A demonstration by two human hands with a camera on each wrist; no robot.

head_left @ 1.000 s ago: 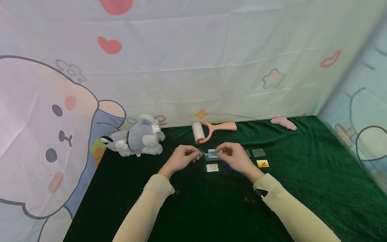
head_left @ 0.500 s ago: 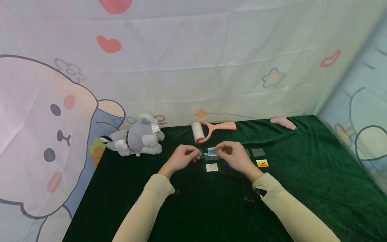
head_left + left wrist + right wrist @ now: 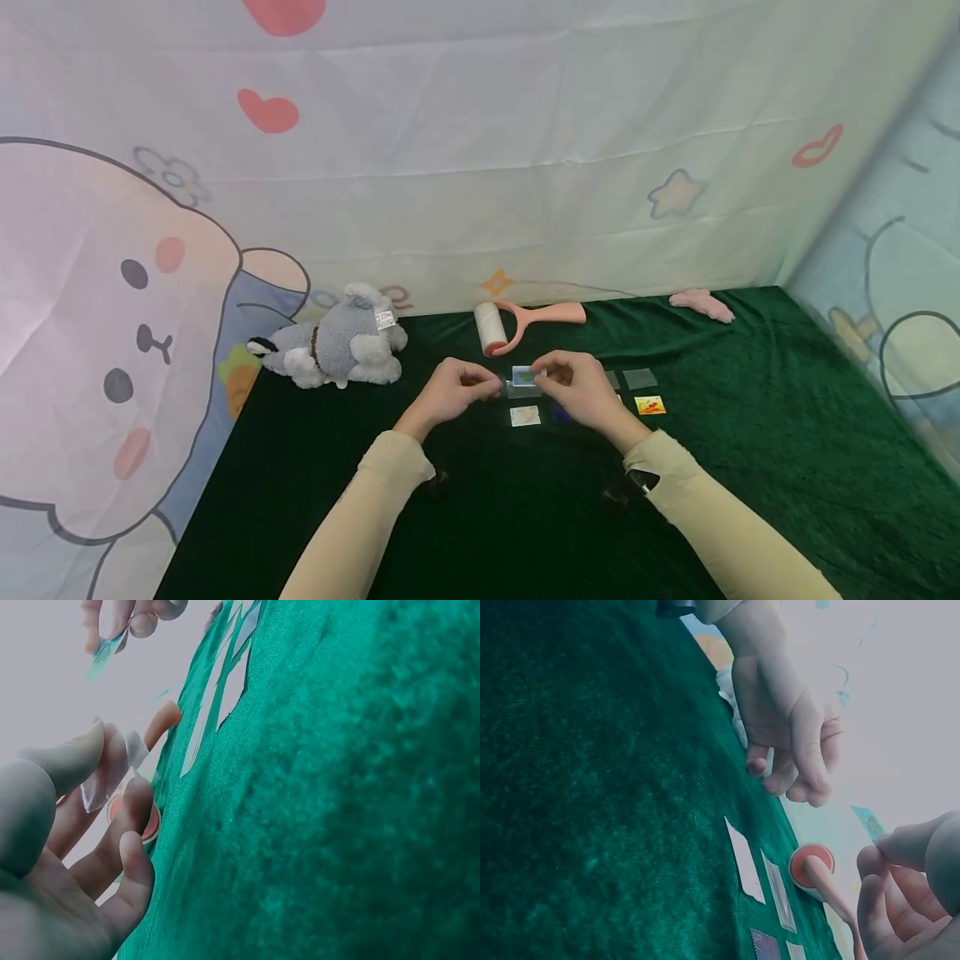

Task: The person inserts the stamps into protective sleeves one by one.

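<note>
On my head feed the printed backdrop [image 3: 465, 150] took up the most room, rising behind a table spread with green cloth [image 3: 525, 525]. A grey-and-white plush toy [image 3: 341, 342] lay at the far left, and a lint roller [image 3: 540, 314] with a coral handle lay beyond the hands. Between toy and right edge I had the left hand [image 3: 450, 389] and the right hand [image 3: 581, 387] facing each other, near but apart, both pinching. A pink object [image 3: 702, 305] sat by the back edge, well right of them. Smaller yet, a white card [image 3: 525, 416] and a yellow card [image 3: 650, 405] lay on the cloth on the near side; a clear sleeve [image 3: 640, 379] lay just behind the yellow one. The left thumb and fingers gripped a clear plastic piece [image 3: 94, 793]. The right thumb and fingers gripped a small picture card [image 3: 522, 376] off the cloth, its free end reaching into the gap toward the left fingertips without touching them.
</note>
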